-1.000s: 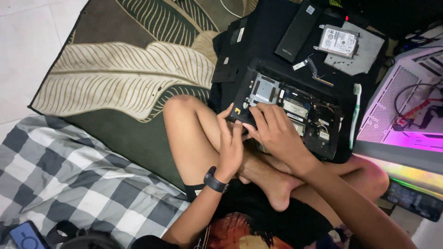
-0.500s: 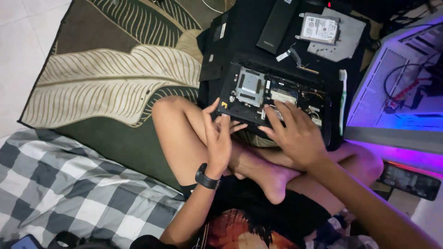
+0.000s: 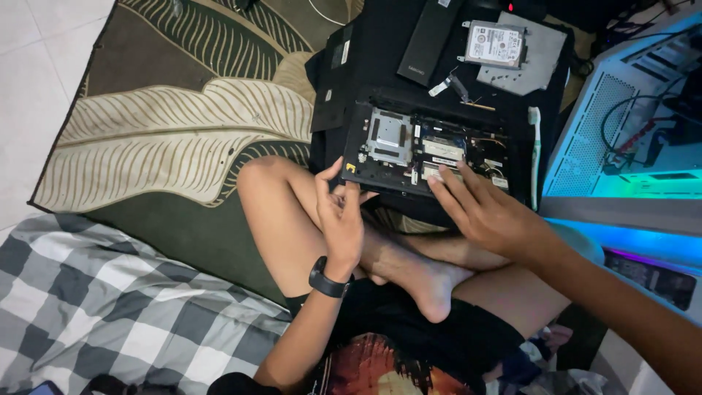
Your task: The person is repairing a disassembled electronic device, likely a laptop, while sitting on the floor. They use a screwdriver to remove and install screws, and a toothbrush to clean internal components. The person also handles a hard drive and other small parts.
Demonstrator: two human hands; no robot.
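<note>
The opened laptop (image 3: 431, 150) lies on the lap, just past both hands, its long side running left to right. The left hand (image 3: 342, 219) pinches the near left corner with thumb and fingers. The right hand (image 3: 486, 212) rests flat and open, its fingertips (image 3: 439, 183) on the middle parts, so it is nearer

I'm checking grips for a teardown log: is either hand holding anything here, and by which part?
The left hand grips the opened laptop by its near left corner. The right hand only rests its fingers on the laptop's near edge, grasping nothing.
</note>
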